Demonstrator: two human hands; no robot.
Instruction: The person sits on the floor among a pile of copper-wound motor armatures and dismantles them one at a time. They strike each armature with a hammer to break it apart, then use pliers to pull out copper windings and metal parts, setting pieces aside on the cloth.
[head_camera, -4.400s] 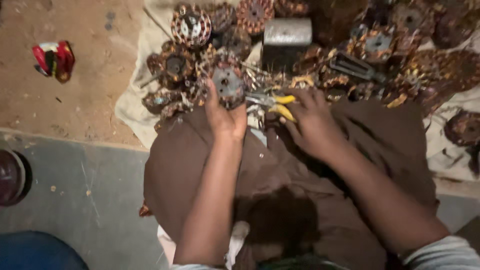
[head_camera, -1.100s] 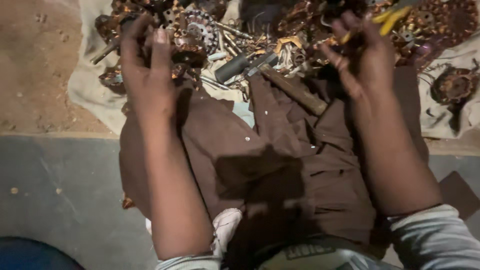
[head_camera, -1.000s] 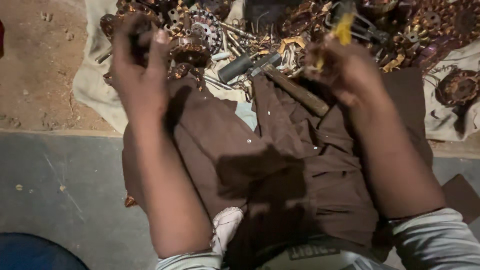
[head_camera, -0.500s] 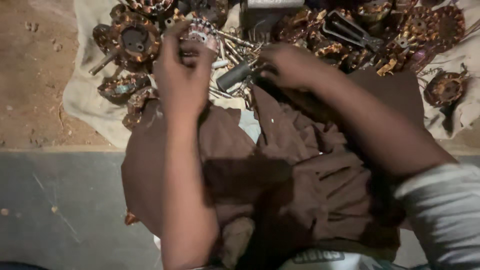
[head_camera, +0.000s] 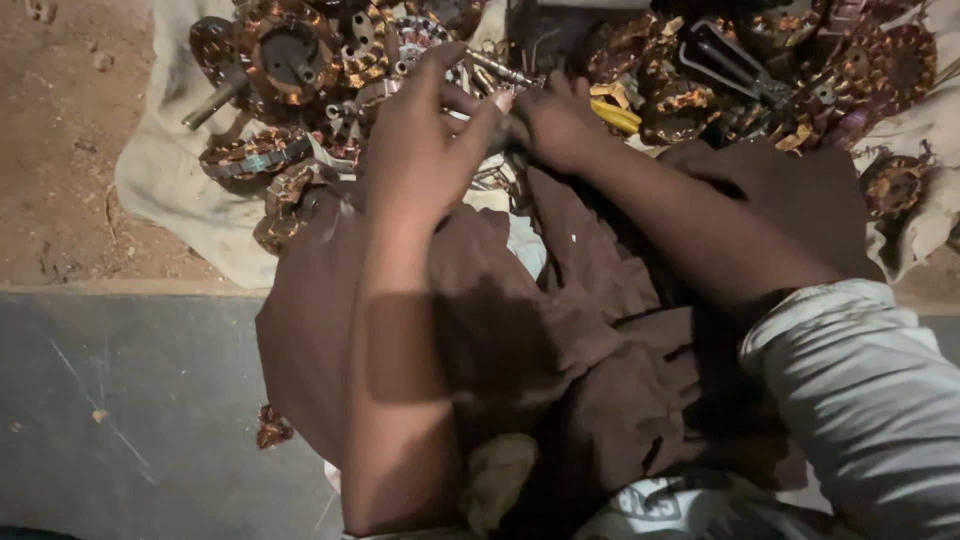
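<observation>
The left hand (head_camera: 425, 150) is seen upper centre of the frame, back toward the camera, fingers spread and curled forward, thumb extended right. The bare left forearm runs straight down to the lower centre. The right hand (head_camera: 560, 125) is placed just right of it, fingers bunched and closed, touching the left thumb. The right forearm is angled toward the lower right, where a light sleeve is rolled up.
</observation>
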